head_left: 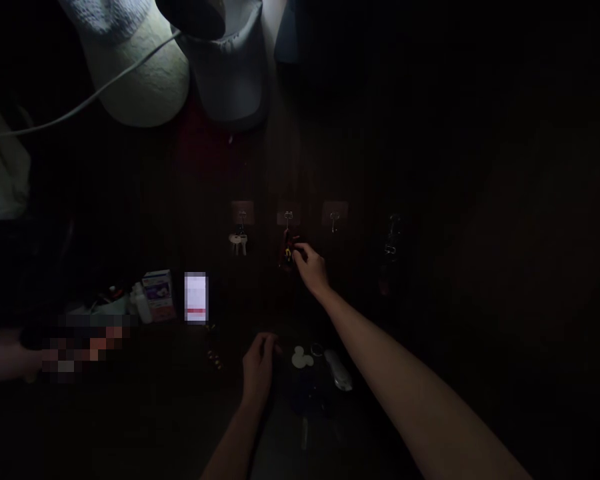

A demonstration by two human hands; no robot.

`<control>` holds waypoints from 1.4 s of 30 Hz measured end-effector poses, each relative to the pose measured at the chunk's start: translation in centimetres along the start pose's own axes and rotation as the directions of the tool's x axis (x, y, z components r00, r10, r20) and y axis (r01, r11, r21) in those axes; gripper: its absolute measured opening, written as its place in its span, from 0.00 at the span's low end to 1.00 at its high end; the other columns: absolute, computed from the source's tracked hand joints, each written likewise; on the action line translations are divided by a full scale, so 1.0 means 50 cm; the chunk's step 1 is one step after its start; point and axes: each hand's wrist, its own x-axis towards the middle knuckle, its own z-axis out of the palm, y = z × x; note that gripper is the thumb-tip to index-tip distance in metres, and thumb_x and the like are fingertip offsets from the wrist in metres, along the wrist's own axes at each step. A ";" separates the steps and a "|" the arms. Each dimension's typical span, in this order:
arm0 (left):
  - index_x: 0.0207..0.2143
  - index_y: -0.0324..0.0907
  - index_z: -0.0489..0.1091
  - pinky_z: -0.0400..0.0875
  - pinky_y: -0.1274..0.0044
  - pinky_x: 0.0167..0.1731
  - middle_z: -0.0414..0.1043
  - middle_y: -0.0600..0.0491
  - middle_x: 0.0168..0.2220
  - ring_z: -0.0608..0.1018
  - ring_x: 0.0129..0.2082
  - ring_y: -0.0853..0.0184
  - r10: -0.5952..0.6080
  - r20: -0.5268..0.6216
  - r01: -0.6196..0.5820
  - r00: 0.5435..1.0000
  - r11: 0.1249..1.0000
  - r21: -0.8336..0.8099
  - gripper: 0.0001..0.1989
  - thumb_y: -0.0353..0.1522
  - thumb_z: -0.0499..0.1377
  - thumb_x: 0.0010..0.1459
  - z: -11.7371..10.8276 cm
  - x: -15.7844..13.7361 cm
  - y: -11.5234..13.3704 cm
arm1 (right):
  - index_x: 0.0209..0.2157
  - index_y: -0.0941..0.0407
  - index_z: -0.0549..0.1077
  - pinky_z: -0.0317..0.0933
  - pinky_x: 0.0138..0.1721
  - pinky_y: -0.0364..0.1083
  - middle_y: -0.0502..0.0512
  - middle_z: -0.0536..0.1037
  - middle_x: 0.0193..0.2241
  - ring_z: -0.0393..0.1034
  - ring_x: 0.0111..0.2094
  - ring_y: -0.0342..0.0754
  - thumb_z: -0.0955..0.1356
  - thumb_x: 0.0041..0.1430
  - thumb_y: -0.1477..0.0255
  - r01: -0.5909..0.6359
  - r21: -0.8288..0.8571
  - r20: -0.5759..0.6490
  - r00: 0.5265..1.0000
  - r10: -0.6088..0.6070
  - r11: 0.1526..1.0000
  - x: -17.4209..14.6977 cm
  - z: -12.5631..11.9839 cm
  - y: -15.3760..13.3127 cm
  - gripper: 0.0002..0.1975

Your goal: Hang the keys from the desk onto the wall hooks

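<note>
Room sunk in darkness, brightest around a pale cap (143, 83) at upper left. Next, on the dim worktop (280, 443), a box (159, 291), then a glowing screen (196, 296). Keys (238, 243) on a hook (243, 215) against a dark upright surface (310, 173); left hand (258, 367) below, loosely curled — contents unclear; dark trinket (287, 253) under the middle hook (289, 215), at bent fingertips of right hand (312, 268) — cannot tell if gripped.

**Colour Readout Around the Grip**

On my remote feed, I read red and yellow on the dark trinket (287, 252) at the right hand (310, 268). Left of the grip, I log silver keys (238, 244) and a pale box (157, 293) with purple and red areas. Above-left: cream cap (145, 80), grey cap (233, 80), white cable (105, 83). Below the grip: off-white tag (300, 359), silver-grey item (338, 371).
</note>
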 end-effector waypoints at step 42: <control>0.31 0.42 0.70 0.65 0.77 0.31 0.72 0.55 0.23 0.74 0.28 0.67 0.007 -0.017 -0.005 1.000 0.993 0.120 0.16 0.43 0.50 0.54 -0.008 -0.007 0.009 | 0.33 0.53 0.73 0.58 0.44 0.49 0.54 0.77 0.35 0.68 0.41 0.50 0.59 0.56 0.75 -0.046 -0.176 0.294 0.951 0.097 0.983 -0.375 -0.149 0.147 0.13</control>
